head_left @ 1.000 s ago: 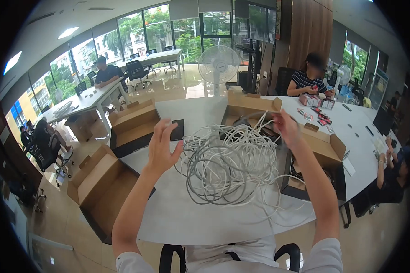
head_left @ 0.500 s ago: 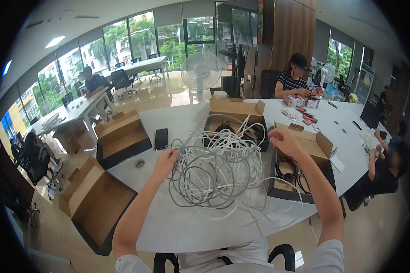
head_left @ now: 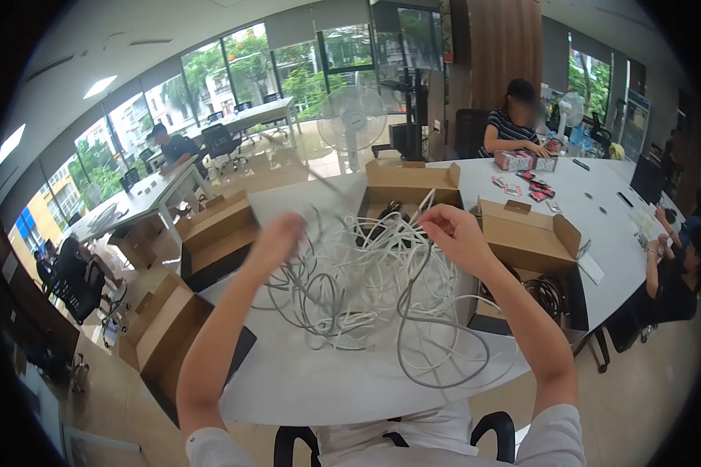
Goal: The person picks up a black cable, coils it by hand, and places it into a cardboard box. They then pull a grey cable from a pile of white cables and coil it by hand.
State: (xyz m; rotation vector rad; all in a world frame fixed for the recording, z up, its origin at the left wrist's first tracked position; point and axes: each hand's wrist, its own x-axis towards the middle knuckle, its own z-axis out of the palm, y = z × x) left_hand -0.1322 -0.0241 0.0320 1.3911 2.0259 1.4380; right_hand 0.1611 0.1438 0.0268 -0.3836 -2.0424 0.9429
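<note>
A loose tangle of white and grey cables (head_left: pixel 366 292) spreads over the white table in front of me. My left hand (head_left: pixel 279 240), smeared by motion, is raised over its left side. It looks closed round grey cable, with strands hanging just below the fingers. At the upper right of the tangle, my right hand (head_left: pixel 450 233) pinches a grey cable (head_left: pixel 403 311) between thumb and fingers. That cable drops from the pinch into a wide loop near the table's front edge. A blurred strand (head_left: pixel 319 180) swings above the tangle between my hands.
Open cardboard boxes stand around the tangle: a back box (head_left: pixel 413 177) and a right box (head_left: pixel 526 237) hold dark cables. Two more, a left box (head_left: pixel 222 233) and a front-left box (head_left: pixel 163 335), sit at the table's left edge. A person (head_left: pixel 510 124) works across the table beside small red packets (head_left: pixel 541 189).
My left hand has risen and blurred. My right hand has moved left to the tangle and taken hold of a grey cable. The tangle has spread, with a grey loop pulled to the front right.
</note>
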